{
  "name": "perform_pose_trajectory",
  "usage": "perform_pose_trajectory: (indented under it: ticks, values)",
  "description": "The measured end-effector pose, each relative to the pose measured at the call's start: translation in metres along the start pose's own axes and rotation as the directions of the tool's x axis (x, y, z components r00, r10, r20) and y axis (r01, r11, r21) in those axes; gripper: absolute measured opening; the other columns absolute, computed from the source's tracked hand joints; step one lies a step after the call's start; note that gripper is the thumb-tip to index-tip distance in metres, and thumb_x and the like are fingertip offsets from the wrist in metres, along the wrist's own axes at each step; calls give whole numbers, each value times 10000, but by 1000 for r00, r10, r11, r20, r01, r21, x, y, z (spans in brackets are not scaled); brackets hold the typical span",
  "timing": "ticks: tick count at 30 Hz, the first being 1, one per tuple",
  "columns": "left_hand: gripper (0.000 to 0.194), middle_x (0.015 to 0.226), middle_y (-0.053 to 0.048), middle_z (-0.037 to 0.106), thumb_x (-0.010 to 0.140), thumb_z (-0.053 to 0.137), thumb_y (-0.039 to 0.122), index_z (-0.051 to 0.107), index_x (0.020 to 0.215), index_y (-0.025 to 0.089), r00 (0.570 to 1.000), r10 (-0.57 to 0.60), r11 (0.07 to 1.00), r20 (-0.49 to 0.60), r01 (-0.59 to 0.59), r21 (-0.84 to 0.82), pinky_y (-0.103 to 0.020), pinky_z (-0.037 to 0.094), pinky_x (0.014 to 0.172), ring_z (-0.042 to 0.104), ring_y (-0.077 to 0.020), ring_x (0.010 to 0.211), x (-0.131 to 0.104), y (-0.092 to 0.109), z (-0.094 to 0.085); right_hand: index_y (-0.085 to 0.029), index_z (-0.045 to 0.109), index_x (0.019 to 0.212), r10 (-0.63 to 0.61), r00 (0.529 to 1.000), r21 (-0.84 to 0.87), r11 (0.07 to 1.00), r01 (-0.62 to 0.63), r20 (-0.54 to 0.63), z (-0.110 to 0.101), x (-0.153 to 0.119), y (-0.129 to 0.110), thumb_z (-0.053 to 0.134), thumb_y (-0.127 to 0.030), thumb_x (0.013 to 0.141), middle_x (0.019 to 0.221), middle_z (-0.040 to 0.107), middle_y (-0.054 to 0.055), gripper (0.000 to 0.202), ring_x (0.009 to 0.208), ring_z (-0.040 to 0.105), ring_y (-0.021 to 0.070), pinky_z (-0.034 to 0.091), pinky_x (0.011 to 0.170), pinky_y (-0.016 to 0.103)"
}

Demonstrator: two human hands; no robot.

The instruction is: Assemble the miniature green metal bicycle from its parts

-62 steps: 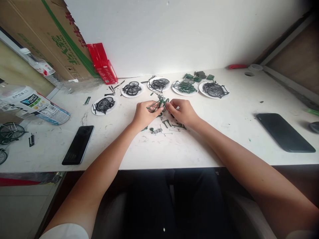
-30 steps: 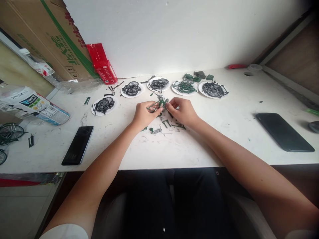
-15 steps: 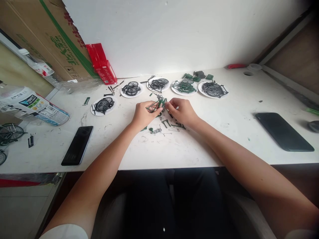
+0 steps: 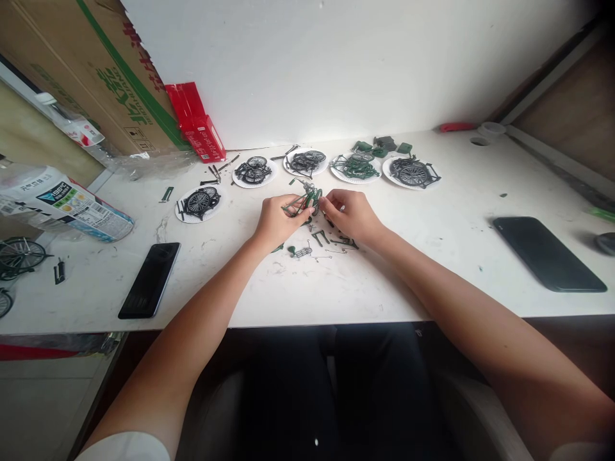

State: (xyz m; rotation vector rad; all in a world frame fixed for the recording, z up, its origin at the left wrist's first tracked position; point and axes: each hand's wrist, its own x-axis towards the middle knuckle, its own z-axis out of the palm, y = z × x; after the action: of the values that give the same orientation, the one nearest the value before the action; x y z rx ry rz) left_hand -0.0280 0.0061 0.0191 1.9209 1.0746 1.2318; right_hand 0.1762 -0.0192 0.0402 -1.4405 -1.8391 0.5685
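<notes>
A green model bicycle frame [image 4: 298,203] with silver handlebars is held up above the table in the head view. My left hand [image 4: 277,221] is closed on its left side, thumb and fingers pinching it. My right hand [image 4: 350,210] pinches at the frame's right end, by a green curved part; the fingertips partly hide what they grip. Just below lie small loose parts: a green U-shaped piece [image 4: 319,238], a silver rack-like piece [image 4: 302,252] and several thin rods. More green parts show under my hands, partly covered.
White paper plates of bicycle parts stand behind: black wheels [image 4: 200,202] at left, green frames [image 4: 356,168] and a dark wheel [image 4: 413,174] at right. A phone [image 4: 150,280] lies left, a dark flat device [image 4: 548,253] right. A large bottle [image 4: 72,203] lies near a red box [image 4: 204,137].
Both hands stay almost still around the bicycle frame. I see no part taken up or let go.
</notes>
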Motion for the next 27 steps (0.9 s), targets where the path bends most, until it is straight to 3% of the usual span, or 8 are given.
perform_pose_trajectory:
  ticks: [27]
  values:
    - [234,790,-48,752,886,787,388,810,876,155,998,66,993,19,-68,92,-264,450,610,576,-136,647,0,-1,-3,-197,645,781,-21,998,-31,999,24,65,0,0,1,555,-452,1062,707,676,55,389,626,501,174,362,656,335]
